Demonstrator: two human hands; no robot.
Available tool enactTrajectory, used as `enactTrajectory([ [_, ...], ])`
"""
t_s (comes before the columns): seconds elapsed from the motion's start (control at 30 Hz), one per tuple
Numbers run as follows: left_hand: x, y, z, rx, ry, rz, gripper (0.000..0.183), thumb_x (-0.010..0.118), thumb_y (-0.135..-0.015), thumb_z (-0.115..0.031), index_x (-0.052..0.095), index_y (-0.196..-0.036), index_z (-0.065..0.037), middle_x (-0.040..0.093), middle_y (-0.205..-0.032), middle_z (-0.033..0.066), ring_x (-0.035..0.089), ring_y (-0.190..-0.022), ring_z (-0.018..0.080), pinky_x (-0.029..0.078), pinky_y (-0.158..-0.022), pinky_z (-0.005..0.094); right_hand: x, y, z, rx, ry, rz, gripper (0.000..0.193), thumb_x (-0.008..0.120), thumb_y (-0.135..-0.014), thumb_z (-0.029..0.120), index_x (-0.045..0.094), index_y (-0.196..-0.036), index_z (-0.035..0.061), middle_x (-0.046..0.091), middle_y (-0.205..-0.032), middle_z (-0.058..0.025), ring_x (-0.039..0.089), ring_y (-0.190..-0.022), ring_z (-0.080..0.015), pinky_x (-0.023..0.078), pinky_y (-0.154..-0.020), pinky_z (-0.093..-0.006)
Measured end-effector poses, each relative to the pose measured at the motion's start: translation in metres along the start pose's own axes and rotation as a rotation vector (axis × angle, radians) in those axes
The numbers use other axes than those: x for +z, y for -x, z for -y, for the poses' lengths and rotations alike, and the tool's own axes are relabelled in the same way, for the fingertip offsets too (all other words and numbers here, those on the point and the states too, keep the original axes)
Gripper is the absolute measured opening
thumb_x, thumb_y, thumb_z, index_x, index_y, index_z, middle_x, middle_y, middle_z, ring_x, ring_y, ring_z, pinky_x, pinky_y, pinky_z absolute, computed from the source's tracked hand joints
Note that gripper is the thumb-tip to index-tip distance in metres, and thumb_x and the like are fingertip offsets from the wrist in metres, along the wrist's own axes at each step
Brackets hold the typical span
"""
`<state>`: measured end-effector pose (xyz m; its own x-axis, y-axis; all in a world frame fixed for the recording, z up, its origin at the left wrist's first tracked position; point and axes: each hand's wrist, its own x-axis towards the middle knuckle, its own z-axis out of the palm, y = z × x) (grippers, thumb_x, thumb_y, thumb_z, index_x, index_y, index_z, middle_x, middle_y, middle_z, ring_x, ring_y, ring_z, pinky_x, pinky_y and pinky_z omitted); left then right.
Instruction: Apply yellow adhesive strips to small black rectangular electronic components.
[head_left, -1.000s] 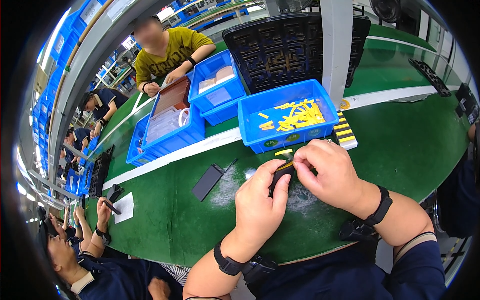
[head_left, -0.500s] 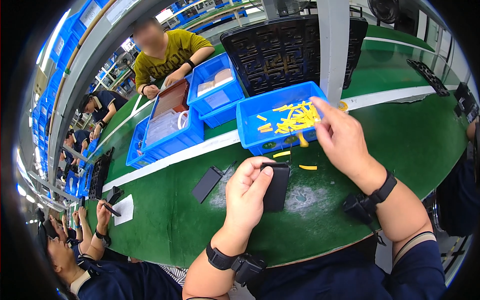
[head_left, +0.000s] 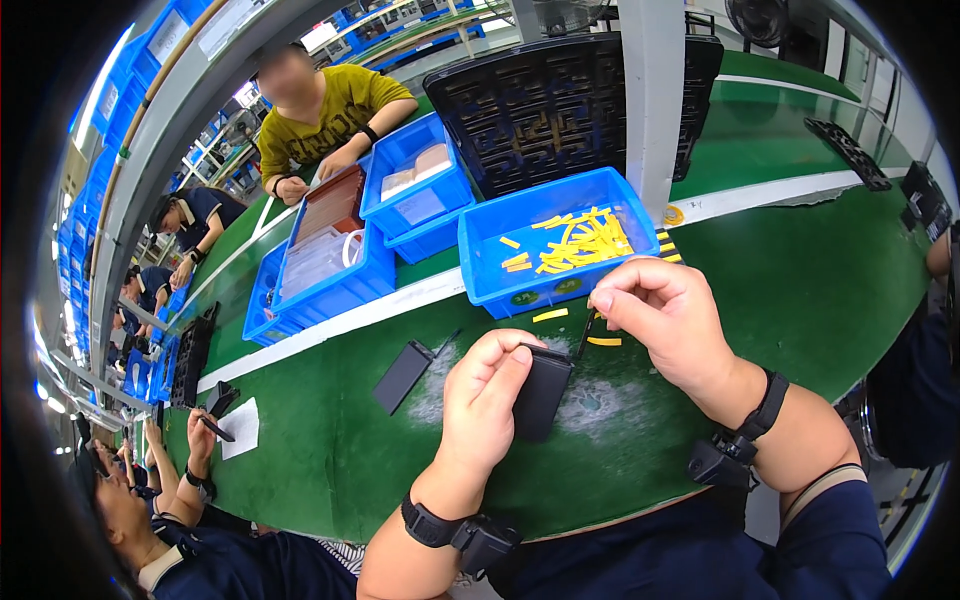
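Note:
My left hand [head_left: 480, 405] grips a flat black rectangular case [head_left: 545, 395] above the table, thumb on its upper edge. Close to the case's right side, my right hand [head_left: 665, 320] is closed, thumb and index finger pinching a thin dark stick-like piece [head_left: 585, 338]; its exact kind is unclear. Beyond both hands stands a blue bin [head_left: 475, 285] holding many small yellow strips [head_left: 590, 240]. Two loose yellow strips lie on the table in front of it, one of them just beneath the right hand. Left of my left hand rests another flat black piece [head_left: 402, 377].
The green table [head_left: 330, 440] has a pale worn patch [head_left: 595, 402] under my hands. Several blue bins [head_left: 375, 275] stand at the far left, and a large black tray [head_left: 530, 110] leans behind a grey post [head_left: 652, 110]. A co-worker [head_left: 335, 105] sits opposite; others work at left.
My right hand has come down and left from the bin's right edge, its fingers closing on the thin dark piece. My left hand still holds the black case, shifted slightly left and down in the view.

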<state>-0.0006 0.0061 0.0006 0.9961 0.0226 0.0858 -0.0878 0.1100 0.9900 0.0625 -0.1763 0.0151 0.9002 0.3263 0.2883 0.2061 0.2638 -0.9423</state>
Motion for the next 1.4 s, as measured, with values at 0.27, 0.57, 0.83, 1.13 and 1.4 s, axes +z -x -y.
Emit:
enactTrajectory([
  [0.27, 0.004, 0.002, -0.002, 0.031, -0.083, -0.012, 0.015, 0.051, -0.092, -0.011, 0.059, -0.096, 0.0, 0.061, -0.09, 0.0024, 0.055, -0.079, 0.0069, 0.043, -0.073, 0.0206, -0.011, -0.003, 0.0, 0.131, -0.137, -0.021, 0.006, 0.065, -0.081, 0.005, 0.066, -0.084, 0.0, 0.063, -0.08, -0.0019, 0.056, -0.071, -0.0065, 0.046, -0.065, -0.0213],
  [0.57, -0.001, 0.0, 0.001, -0.021, 0.104, 0.003, 0.015, 0.049, -0.094, -0.013, 0.059, -0.097, -0.001, 0.061, -0.088, 0.0014, 0.054, -0.077, 0.0054, 0.044, -0.069, 0.02, -0.002, -0.004, -0.002, -0.461, 0.553, -0.032, 0.015, 0.065, -0.078, 0.002, 0.068, -0.092, 0.0011, 0.065, -0.085, -0.0104, 0.063, -0.079, -0.0206, 0.049, -0.071, -0.0292],
  [0.83, -0.002, -0.001, 0.003, -0.095, 0.156, 0.007, 0.015, 0.049, -0.094, -0.013, 0.059, -0.097, -0.001, 0.061, -0.086, 0.0009, 0.054, -0.075, 0.0055, 0.044, -0.068, 0.02, -0.001, -0.004, -0.002, -0.312, 0.472, -0.007, 0.013, 0.065, -0.081, 0.007, 0.069, -0.092, 0.0004, 0.067, -0.086, -0.0113, 0.064, -0.08, -0.02, 0.049, -0.072, -0.0293],
  [1.13, -0.001, -0.001, 0.005, -0.091, 0.166, -0.004, 0.015, 0.049, -0.093, -0.012, 0.059, -0.098, -0.002, 0.061, -0.086, 0.0008, 0.054, -0.075, 0.0053, 0.044, -0.068, 0.0198, 0.001, -0.001, -0.001, -0.105, 0.345, 0.006, 0.014, 0.062, -0.084, 0.01, 0.067, -0.088, -0.0028, 0.067, -0.083, -0.0112, 0.063, -0.074, -0.0155, 0.049, -0.068, -0.0269],
  [1.4, -0.001, -0.002, 0.007, -0.094, 0.121, -0.016, 0.016, 0.048, -0.094, -0.014, 0.057, -0.096, -0.002, 0.064, -0.083, 0.0072, 0.062, -0.074, 0.0137, 0.05, -0.07, 0.0257, 0.002, 0.001, -0.002, -0.117, 0.369, -0.002, 0.013, 0.059, -0.087, 0.008, 0.067, -0.087, -0.0024, 0.064, -0.082, -0.0062, 0.059, -0.071, -0.0098, 0.048, -0.065, -0.0236],
])
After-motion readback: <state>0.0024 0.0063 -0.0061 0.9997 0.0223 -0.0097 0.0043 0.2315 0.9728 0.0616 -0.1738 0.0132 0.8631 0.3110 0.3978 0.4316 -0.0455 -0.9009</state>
